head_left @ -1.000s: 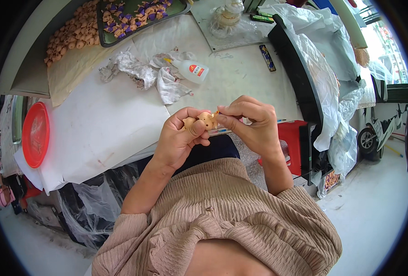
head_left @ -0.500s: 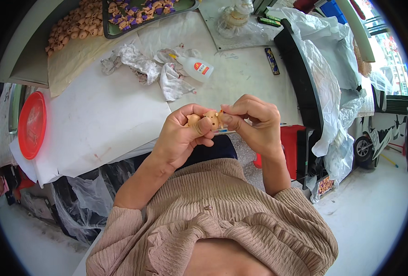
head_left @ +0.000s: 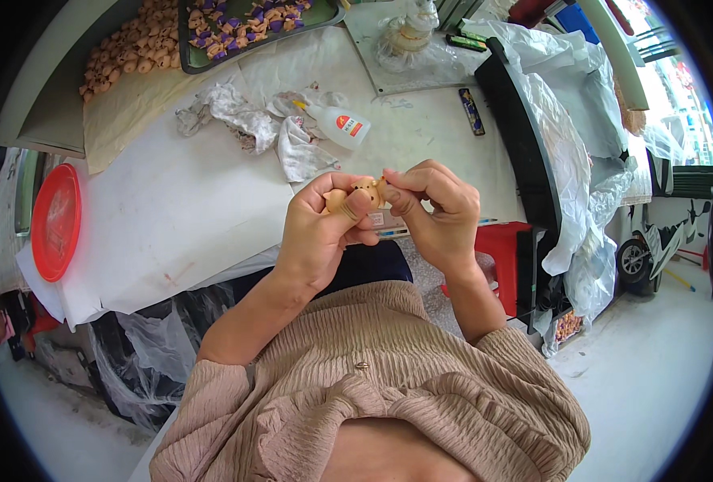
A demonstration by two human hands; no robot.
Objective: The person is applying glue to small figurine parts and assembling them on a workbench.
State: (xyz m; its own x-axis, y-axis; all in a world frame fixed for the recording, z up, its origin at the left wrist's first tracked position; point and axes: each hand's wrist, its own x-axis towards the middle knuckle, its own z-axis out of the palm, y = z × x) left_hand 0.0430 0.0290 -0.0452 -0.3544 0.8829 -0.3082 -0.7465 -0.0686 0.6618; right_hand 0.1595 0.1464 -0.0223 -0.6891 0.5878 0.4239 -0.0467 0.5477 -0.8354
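Observation:
My left hand (head_left: pixel 307 233) is closed around small peach-coloured toy pieces, thumb on top. One is a toy animal head (head_left: pixel 366 193) with small dark dots on its face, held between thumb and fingers. A second rounded peach piece (head_left: pixel 335 198) shows inside the same palm. On the head's right side, my right hand (head_left: pixel 441 210) pinches with thumb and forefinger. Something tiny is at those fingertips, too small and covered to name. Both hands are raised over the table's near edge, almost touching each other.
A white squeeze bottle (head_left: pixel 344 127) with a yellow tip lies by stained rags (head_left: pixel 240 116). Farther back are a dark tray (head_left: pixel 184 36) of peach-and-purple toy parts and a heap of peach heads (head_left: pixel 136 48). A red round lid (head_left: pixel 56 223) sits left; a black plastic-lined bin (head_left: pixel 525 132) stands right.
Both hands, with the toy head, have risen slightly in the picture. The right hand has shifted a little left, and the head has turned a bit in the grip.

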